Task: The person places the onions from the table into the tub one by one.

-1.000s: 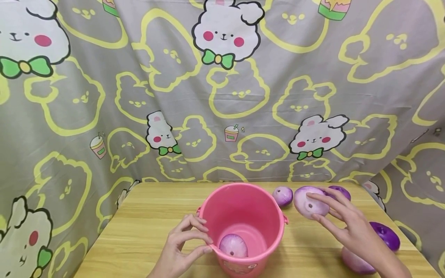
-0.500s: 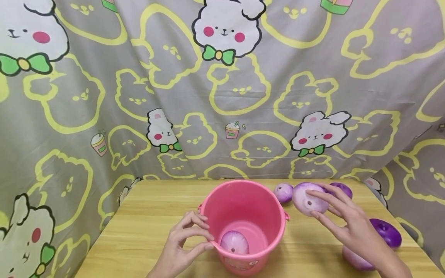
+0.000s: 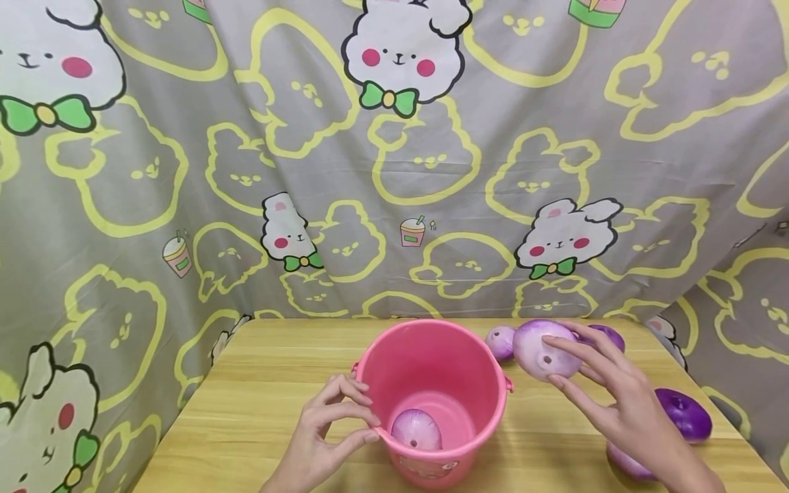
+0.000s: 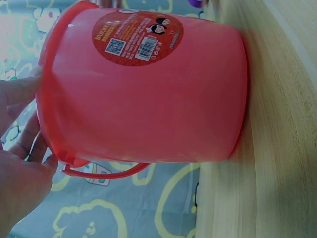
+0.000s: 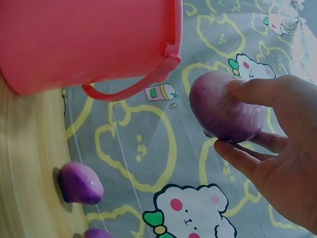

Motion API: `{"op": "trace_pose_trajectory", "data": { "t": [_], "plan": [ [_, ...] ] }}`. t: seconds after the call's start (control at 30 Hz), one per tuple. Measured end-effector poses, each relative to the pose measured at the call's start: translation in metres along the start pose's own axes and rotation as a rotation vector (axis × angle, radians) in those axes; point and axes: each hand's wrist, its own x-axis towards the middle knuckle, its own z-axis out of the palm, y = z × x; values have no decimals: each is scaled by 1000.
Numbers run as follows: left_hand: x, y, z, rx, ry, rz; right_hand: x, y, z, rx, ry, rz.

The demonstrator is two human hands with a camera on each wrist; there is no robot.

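A pink plastic bucket (image 3: 456, 452) stands upright on the wooden table, with one pale purple onion (image 3: 416, 430) lying inside at the bottom. At the bucket's left rim, my left hand (image 3: 327, 431) pinches the edge between thumb and fingers; the left wrist view shows the hand (image 4: 22, 173) at the rim beside the label. My right hand (image 3: 622, 394) grips another purple onion (image 3: 542, 350) with thumb and fingertips. This onion (image 5: 225, 106) is in the air to the right of the bucket, above the tabletop in the right wrist view.
Behind the held onion lie a smaller onion (image 3: 500, 342) and a dark purple one (image 3: 607, 337). Near my right forearm are a dark purple onion (image 3: 684, 414) and a paler one (image 3: 629, 462), partly hidden. A patterned curtain (image 3: 394, 171) hangs behind the table (image 3: 277, 363).
The onion in my right hand has shifted slightly left, towards the bucket. My left hand stays on the rim. The head view has tilted a little.
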Motion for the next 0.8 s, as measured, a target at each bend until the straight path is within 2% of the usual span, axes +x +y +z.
{"op": "trace_pose_trajectory", "data": {
  "t": [0.37,0.7,0.8],
  "plan": [
    [0,0,0,-2,2,7,1,-12,3,23,15,23],
    [1,1,0,4,1,4,1,-18,6,45,29,-11],
    [1,1,0,5,1,5,2,-18,7,51,48,-52]
  ]
}}
